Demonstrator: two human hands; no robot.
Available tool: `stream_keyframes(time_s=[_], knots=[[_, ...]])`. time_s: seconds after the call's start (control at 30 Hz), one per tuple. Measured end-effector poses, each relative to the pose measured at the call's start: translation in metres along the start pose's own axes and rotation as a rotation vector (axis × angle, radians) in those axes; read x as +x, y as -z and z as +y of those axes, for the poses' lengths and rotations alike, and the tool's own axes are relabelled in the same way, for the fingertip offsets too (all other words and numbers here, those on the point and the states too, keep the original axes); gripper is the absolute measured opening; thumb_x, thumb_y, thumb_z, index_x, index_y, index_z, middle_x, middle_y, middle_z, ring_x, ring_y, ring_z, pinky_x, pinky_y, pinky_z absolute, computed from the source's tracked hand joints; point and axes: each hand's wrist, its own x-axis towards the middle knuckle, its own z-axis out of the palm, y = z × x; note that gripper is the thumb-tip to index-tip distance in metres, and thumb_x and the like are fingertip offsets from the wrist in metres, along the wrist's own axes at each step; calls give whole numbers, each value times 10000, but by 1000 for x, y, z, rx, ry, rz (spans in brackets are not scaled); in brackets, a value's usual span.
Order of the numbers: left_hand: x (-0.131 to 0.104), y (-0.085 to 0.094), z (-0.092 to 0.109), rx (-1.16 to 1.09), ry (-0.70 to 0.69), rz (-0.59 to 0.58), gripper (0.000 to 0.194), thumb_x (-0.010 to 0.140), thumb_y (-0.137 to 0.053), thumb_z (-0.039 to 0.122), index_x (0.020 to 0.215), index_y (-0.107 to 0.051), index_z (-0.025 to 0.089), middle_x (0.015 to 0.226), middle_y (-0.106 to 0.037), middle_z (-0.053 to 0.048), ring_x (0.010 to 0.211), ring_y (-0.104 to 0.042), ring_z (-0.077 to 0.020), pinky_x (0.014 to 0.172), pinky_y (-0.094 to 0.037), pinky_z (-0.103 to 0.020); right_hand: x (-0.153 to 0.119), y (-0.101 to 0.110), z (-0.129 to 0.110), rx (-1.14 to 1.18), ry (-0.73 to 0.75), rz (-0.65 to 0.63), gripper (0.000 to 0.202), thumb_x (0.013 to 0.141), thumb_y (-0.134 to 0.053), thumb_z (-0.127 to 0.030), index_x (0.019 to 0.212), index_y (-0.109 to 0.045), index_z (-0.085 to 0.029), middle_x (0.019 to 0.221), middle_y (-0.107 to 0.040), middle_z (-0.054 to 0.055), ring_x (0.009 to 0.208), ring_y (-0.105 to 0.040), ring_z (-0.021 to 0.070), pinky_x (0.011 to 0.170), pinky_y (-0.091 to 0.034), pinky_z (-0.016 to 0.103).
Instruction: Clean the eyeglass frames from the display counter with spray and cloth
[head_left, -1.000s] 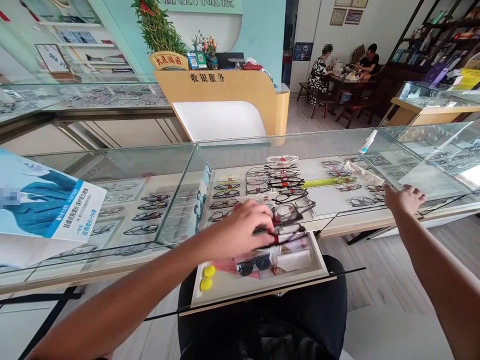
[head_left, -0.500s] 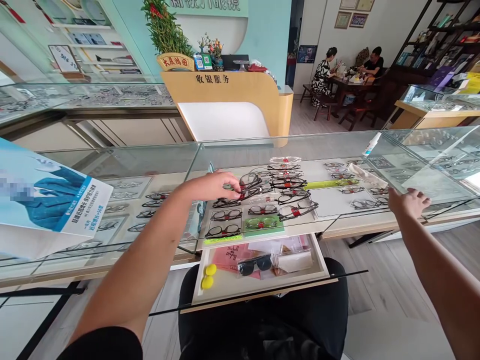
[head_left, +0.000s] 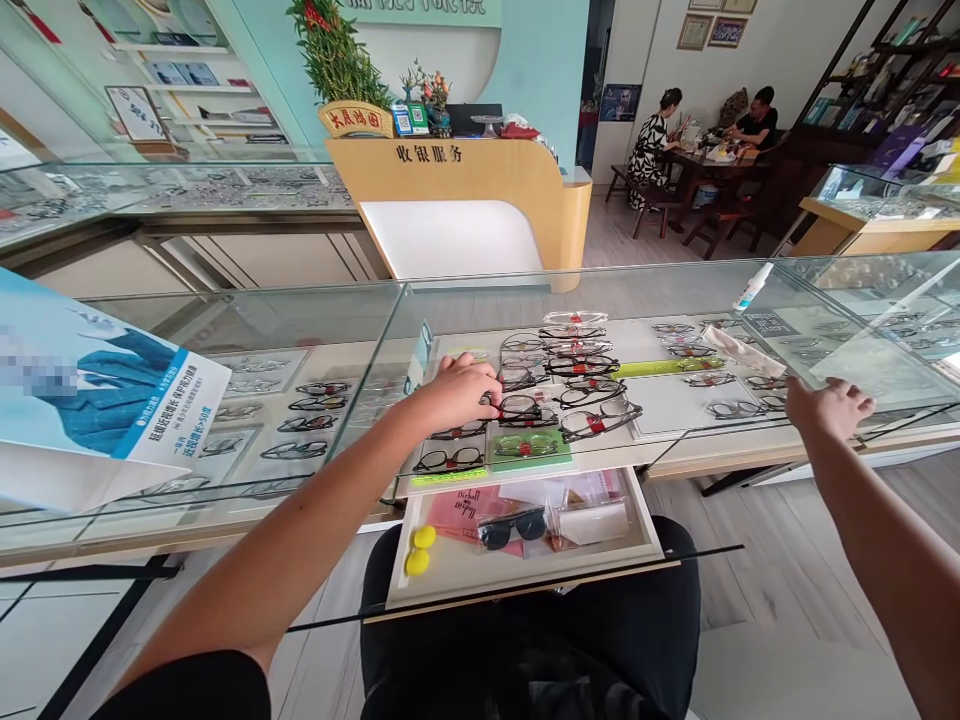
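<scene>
Above the glass counter, my left hand (head_left: 466,390) is closed, its thumb and fingertips on a dark-framed pair of glasses (head_left: 523,410). Beside it, on the right, stand stacked glasses (head_left: 581,365) with red tags. Two dark frames lie below that hand, the nearer being black-rimmed glasses (head_left: 450,459). Clear-framed glasses (head_left: 525,445) rest on a green card. My right hand (head_left: 831,408) lies on the counter's glass at the right with its fingers apart, holding nothing, close to a pale cloth (head_left: 742,352).
An open drawer (head_left: 517,590) with sunglasses (head_left: 512,529) juts out below the counter. A blue box (head_left: 97,390) stands at the left, a small white bottle (head_left: 752,287) at the back right. Two people sit at a far table.
My left hand has moved nearer to me and slightly right, bringing the dark glasses down from the back of the display. The view has shifted slightly; my right hand keeps its place.
</scene>
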Motion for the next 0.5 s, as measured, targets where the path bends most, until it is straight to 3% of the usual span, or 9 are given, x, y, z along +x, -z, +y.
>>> stream_keyframes(time_s=[0.13, 0.33, 0.5], knots=[[-2, -1, 2, 6, 8, 5, 200, 971, -774, 467, 932, -858, 290, 1621, -767, -56, 1536, -532, -444, 1225, -361, -596, 1, -1, 1, 2, 7, 9, 854, 998, -492, -546, 1616, -592, 35, 1736, -563, 384, 1733, -387, 488, 1494, -200, 694], [-9, 4, 5, 78, 33, -7, 283, 992, -768, 552, 1083, -933, 342, 1822, -611, -52, 1644, -429, -447, 1277, -347, -606, -6, 6, -5, -4, -13, 0, 885, 1006, -479, -541, 1651, -566, 59, 1768, -544, 368, 1751, -376, 448, 1520, -151, 599], [-10, 12, 9, 143, 31, -19, 342, 937, -822, 527, 1165, -946, 304, 1787, -632, -128, 1577, -457, -504, 1232, -369, -635, -4, 4, -4, 6, -19, 0, 893, 1003, -488, -549, 1645, -567, 67, 1770, -524, 369, 1752, -350, 453, 1523, -138, 583]])
